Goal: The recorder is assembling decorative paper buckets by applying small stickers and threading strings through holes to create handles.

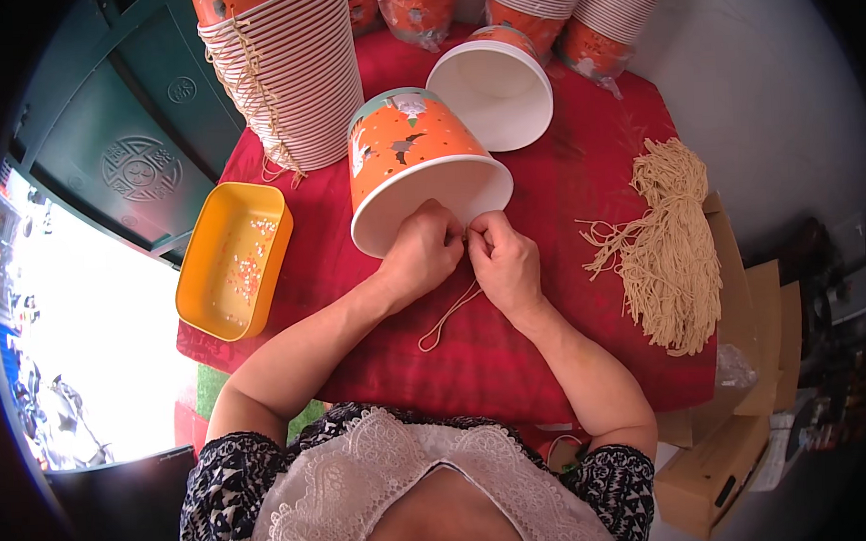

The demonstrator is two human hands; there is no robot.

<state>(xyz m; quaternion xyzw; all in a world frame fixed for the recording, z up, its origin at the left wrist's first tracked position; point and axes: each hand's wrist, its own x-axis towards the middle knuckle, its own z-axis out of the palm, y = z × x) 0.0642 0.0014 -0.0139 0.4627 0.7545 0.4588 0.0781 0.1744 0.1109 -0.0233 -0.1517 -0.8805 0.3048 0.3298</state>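
An orange paper bucket point(419, 137) with a white rim lies tilted on the table, its mouth turned toward me. My left hand point(421, 250) reaches across the lower rim into the mouth, thumb and forefinger pinched together. Close beside it, at the rim, my right hand point(505, 268) is closed in a pinch. A thin beige cord point(444, 323) passes between the fingertips of both hands, and its loop hangs down onto the red cloth. The fingers partly hide where the cord meets the bucket.
A tall stack of buckets point(288, 85) with cords hanging stands at the far left. Another bucket point(492, 97) lies behind mine. At left is a yellow tray point(190, 269) with small bits; at right, a bundle of beige cords point(676, 252). Cardboard boxes point(717, 470) stand beyond the red-covered table point(589, 360).
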